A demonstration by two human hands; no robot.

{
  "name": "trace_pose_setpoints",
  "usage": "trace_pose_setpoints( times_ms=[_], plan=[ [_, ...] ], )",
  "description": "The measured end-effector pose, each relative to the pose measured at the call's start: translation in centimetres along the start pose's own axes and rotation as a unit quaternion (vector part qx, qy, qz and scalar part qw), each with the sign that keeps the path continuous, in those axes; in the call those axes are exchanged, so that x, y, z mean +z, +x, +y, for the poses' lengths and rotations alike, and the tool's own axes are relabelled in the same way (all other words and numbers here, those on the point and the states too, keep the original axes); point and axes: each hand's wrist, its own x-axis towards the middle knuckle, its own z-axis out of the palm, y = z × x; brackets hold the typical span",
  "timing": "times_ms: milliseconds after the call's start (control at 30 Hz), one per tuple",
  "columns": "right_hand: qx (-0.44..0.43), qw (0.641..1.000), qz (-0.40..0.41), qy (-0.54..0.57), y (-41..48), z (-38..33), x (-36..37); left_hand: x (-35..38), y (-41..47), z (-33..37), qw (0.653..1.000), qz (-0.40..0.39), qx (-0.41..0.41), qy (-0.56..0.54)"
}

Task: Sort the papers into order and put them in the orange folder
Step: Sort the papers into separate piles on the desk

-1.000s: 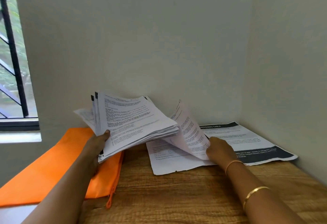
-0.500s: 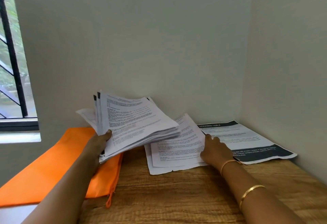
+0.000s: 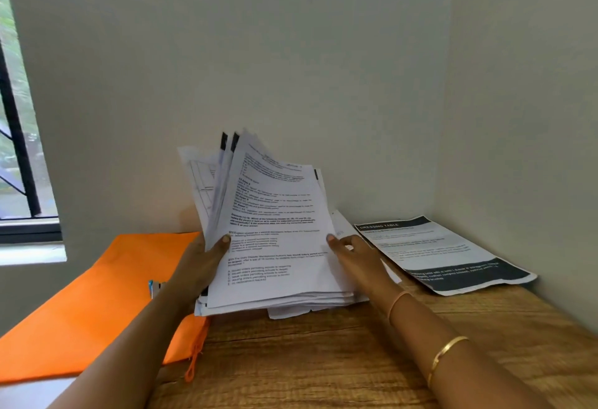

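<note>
The stack of papers [image 3: 275, 240] was thick, white and printed with black text, its sheets uneven and fanned at the top, where dark corner marks showed. It was held tilted up off the wooden table [image 3: 356, 360], near the back wall, with its lower edge low over a few loose sheets [image 3: 291, 313] lying flat beneath.

The left hand [image 3: 204, 263] gripped the stack's left edge, thumb on the top page, fingers hidden behind. The right hand [image 3: 352, 256] held the right edge, thumb tip pressed on the top sheet and the fingers passing behind it. Both forearms reached forward from the near side; two gold bangles [image 3: 446, 357] sat on the right one.

The orange folder [image 3: 97, 295] lay flat to the left, partly under the left forearm, its zip cord [image 3: 192, 366] trailing onto the table. A separate printed sheet [image 3: 446, 253] with dark bands, headed "DRESSING TABLE", lay to the right by the side wall. A barred window [image 3: 19, 182] stood at far left.
</note>
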Motion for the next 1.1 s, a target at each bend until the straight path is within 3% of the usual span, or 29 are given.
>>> trace_pose_setpoints(
  times_ms=[200, 700, 900, 1100],
  plan=[
    [0.024, 0.998, -0.012, 0.062, -0.2, -0.2, 0.5, 0.4, -0.4, 0.1, 0.999, -0.022, 0.009, -0.027],
    [-0.021, 0.987, 0.087, 0.134, -0.2, -0.4, 0.0, -0.1, -0.1, -0.4, 0.993, -0.054, -0.001, -0.104],
    [-0.013, 0.990, 0.129, 0.052, 0.4, 0.0, -1.1, -0.2, 0.3, -0.5, 0.997, -0.026, -0.014, -0.068],
    [0.011, 0.979, 0.192, -0.071, 1.1, 1.9, -3.4, -0.8, 0.8, -0.7, 0.996, 0.066, 0.001, -0.067]
  ],
)
